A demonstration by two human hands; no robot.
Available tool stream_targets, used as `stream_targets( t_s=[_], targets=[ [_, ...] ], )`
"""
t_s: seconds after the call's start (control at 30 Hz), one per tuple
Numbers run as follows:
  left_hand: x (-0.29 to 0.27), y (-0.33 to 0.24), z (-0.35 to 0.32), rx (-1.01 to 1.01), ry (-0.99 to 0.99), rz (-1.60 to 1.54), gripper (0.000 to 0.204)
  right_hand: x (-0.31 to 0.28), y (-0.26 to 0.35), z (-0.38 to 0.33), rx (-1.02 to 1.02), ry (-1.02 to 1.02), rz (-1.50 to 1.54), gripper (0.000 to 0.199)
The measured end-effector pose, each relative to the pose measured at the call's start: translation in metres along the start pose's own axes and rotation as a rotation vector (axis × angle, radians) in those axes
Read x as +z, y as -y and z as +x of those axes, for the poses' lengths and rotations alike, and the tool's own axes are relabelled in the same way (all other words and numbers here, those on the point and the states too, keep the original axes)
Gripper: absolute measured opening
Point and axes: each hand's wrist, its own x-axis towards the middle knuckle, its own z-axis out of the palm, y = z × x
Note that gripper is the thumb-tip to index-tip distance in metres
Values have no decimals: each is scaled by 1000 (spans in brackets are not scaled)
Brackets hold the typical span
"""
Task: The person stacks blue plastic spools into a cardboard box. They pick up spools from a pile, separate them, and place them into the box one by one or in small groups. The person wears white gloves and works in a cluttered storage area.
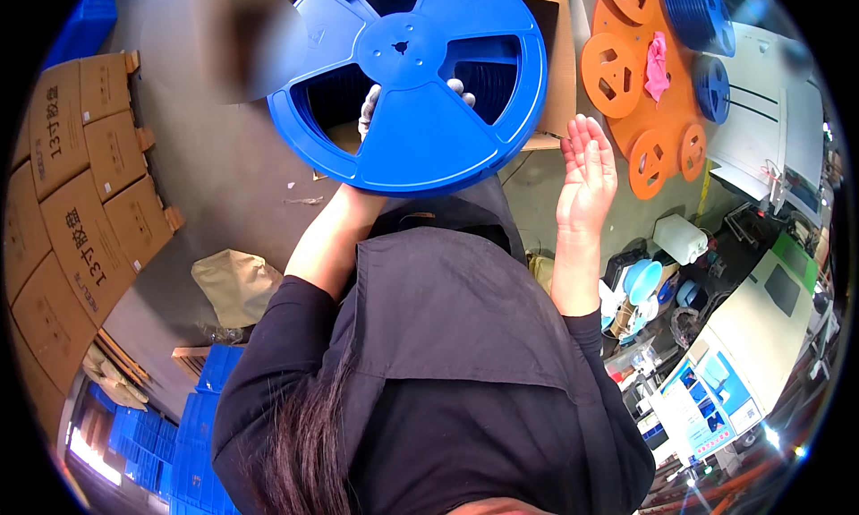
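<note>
Blue reel [407, 85] held up off the floor, face toward camera, tilted a little, over an open carton [550, 76]. Left hand [371, 112], in a white glove, behind the reel; fingertips show through two spoke windows near the hub, so grip likely runs through the openings, thumb side hidden. Closed on the reel. Gripping through the windows probably gives one-handed control of a wide, thin disc. Right hand [586, 170] bare, flat, fingers together and straight, palm turned left toward the reel rim, just beside it and apart from it; holding nothing. Posture reads as ready to steady the rim.

More blue reels visible inside the carton, through the held reel's windows; reel hangs above them.

Floor [224, 184]: grey concrete, a few scraps. Brown cartons [76, 202] stacked along its left edge, flaps shut. Crumpled brown bag [234, 285] near lower left. Blue crates [192, 425] stacked at bottom left. Orange reels [649, 103], several sizes, laid flat at upper right, pink rag [658, 63] on them; stacked blue reels [702, 14] beside. White machine [774, 112] at right edge; cluttered bench [707, 372] with tape rolls and papers at lower right.
</note>
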Motion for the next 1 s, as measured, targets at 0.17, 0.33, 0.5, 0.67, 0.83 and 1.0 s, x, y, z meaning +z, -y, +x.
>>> stream_targets(
  t_s=[0.17, 0.33, 0.5, 0.67, 0.83, 1.0],
  targets=[
    [-10, -7, 4, 4, 46, -64, 71, -3, -9, 10, 76, 8, -36, 29],
    [-46, -21, -20, 149, -132, 128, 73, 2, -39, 29, 193, 83, -141, 31],
    [-78, -31, -55, 277, -715, 527, 63, 26, -129, 57, 360, 285, -310, 38],
    [-152, -31, -92, 322, -866, 705, 66, 117, -235, 147, 247, 612, -452, 44],
    [-173, -25, -106, 323, -945, 525, 58, 191, -345, 294, -185, 522, -1204, 42],
    [-178, -22, -102, 371, -1012, 506, 55, 228, -400, 346, -210, 527, -1489, 33]
  ],
)
